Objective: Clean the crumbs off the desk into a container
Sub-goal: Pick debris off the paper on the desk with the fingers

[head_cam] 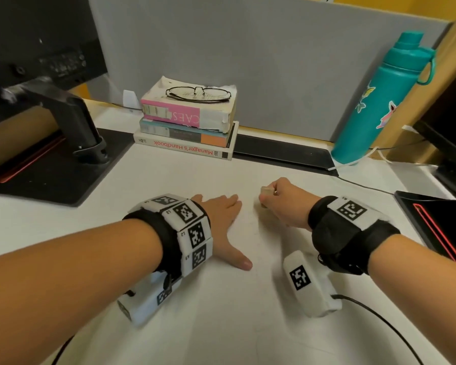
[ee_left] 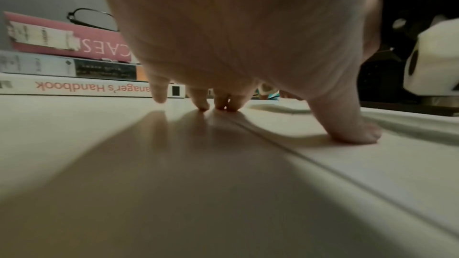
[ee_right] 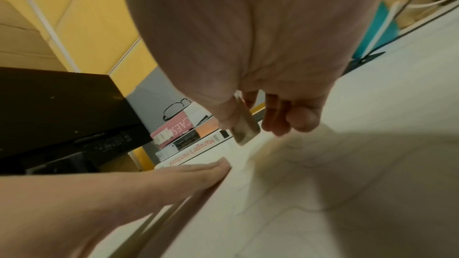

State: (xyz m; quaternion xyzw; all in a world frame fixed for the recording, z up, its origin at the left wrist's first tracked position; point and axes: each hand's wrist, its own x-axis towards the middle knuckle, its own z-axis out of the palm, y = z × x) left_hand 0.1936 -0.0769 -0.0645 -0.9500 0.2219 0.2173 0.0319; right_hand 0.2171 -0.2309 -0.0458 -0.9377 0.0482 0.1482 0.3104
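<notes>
Bare forearms — black wrist straps (head_cam: pixel 353 233) bearing white marker tiles (head_cam: pixel 192 227), white camera units (head_cam: pixel 308 283), black cables (head_cam: pixel 379 320).

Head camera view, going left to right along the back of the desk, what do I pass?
Monitor stand → stack of books with glasses on top → black strip → teal water bottle.

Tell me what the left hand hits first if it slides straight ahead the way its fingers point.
Probably nothing soon: the left hand points up-right over bare desk; the black strip right of the books likely comes first.
</notes>
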